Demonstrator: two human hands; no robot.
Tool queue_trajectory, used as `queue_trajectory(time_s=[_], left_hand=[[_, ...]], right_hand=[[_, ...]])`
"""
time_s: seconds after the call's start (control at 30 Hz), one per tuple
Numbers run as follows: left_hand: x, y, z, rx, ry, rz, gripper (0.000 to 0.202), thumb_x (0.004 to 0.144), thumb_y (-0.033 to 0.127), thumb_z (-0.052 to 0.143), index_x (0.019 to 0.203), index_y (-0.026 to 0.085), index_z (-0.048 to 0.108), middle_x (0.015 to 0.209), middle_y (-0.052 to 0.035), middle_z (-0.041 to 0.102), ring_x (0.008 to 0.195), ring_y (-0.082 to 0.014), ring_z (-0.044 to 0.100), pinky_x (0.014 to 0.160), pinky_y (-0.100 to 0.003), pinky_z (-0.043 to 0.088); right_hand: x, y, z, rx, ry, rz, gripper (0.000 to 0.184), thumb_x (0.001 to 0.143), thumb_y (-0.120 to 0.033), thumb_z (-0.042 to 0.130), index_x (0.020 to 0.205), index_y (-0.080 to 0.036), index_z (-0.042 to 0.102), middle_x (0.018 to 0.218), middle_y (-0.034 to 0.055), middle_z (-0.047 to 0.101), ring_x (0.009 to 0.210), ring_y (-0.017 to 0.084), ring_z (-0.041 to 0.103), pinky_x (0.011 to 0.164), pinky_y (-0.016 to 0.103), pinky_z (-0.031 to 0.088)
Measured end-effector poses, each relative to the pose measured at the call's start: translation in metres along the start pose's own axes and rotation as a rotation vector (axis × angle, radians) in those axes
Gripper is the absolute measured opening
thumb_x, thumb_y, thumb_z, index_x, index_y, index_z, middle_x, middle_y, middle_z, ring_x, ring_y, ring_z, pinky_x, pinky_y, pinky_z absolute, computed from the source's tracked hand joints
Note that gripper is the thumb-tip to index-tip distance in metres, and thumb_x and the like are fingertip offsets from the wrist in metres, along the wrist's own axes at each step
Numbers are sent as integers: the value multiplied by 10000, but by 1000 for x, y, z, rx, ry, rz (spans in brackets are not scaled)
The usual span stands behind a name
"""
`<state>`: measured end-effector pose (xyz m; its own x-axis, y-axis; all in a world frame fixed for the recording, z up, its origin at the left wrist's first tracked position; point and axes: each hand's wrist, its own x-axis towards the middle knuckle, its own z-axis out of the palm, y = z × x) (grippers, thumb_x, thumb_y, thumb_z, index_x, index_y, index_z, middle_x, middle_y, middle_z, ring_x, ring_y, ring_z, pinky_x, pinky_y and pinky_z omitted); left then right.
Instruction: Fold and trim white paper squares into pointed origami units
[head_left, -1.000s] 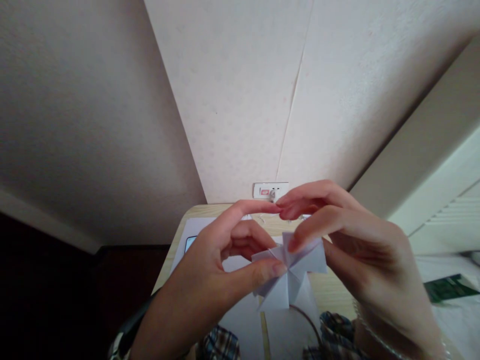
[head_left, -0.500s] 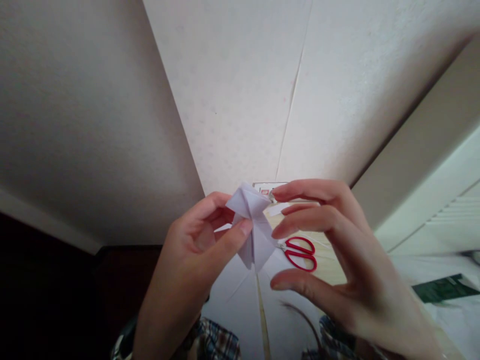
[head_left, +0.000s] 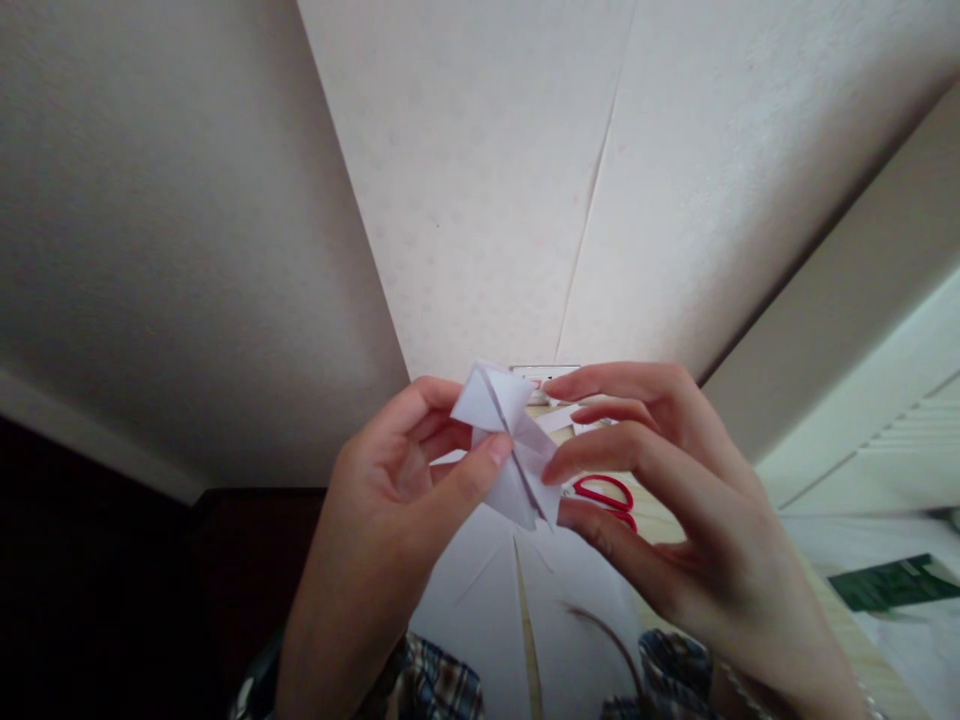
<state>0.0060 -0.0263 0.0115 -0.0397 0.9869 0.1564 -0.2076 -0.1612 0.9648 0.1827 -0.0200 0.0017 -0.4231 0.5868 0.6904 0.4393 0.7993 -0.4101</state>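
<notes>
A small piece of white paper, folded into pointed flaps [head_left: 502, 395], is held up in front of me over the table. My left hand [head_left: 409, 500] pinches it from the left, thumb pressed on the centre crease and fingers behind. On the other side, my right hand [head_left: 675, 500] has its index fingertip on the lower right flap, and its thumb tip meets that edge from below. Its other fingers are curved and apart from the paper. Just behind the right thumb lie scissors with red handles [head_left: 600, 479], partly hidden.
White paper sheets [head_left: 480, 620] lie on the light wood table [head_left: 832, 640] below my hands. Small paper scraps [head_left: 559, 417] and a flat printed item [head_left: 559, 372] are near the wall [head_left: 480, 200]. A dark green packet [head_left: 892, 580] sits at the right.
My right thumb and index finger have closed in on the paper's lower right edge. The folded paper has turned, its lower points swinging right; the scissors are now more covered.
</notes>
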Motion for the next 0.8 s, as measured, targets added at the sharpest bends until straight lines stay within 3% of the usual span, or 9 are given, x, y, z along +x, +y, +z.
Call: queue_trajectory(time_s=[0.17,0.3,0.43,0.53,0.67,0.8], left_hand=[[-1,-1,-3,35,14,-4,87,807,163,750,823,239,712,732,56,729,738,-140,710,584,-170,541],[-2,0,-4,51,12,-18,118,793,147,753,843,249,724,749,44,737,770,-165,719,580,-191,529],[-1,4,-5,117,-37,-53,140,737,135,781,815,241,732,740,42,732,716,-148,694,603,-193,522],[0,7,-5,194,-74,-56,62,784,179,743,816,231,742,777,30,741,715,-140,677,633,-198,527],[2,8,-6,232,-150,-39,94,822,171,696,834,237,761,813,33,752,742,-136,677,672,-200,529],[1,11,-2,246,-105,-48,80,803,168,707,798,218,770,809,25,760,748,-139,678,631,-193,504]], right_hand=[[1,2,-3,17,-27,6,127,912,-194,673,1009,-260,623,1279,30,557,1178,155,567,1016,259,499],[1,-1,-5,44,-57,11,151,927,-136,616,992,-264,661,1251,37,582,1156,173,591,961,288,536],[4,-5,-3,124,37,51,166,933,-144,618,1044,-264,647,1182,41,624,1122,185,612,950,301,533],[6,-6,1,216,127,128,205,946,-154,617,1114,-270,610,1142,24,634,1125,176,602,974,302,508],[8,-5,3,254,124,148,188,946,-159,628,1102,-264,611,1115,-4,630,1094,142,595,942,269,496],[10,-5,3,259,131,151,147,948,-152,625,1049,-260,620,1083,-12,638,1054,129,600,898,262,498]])
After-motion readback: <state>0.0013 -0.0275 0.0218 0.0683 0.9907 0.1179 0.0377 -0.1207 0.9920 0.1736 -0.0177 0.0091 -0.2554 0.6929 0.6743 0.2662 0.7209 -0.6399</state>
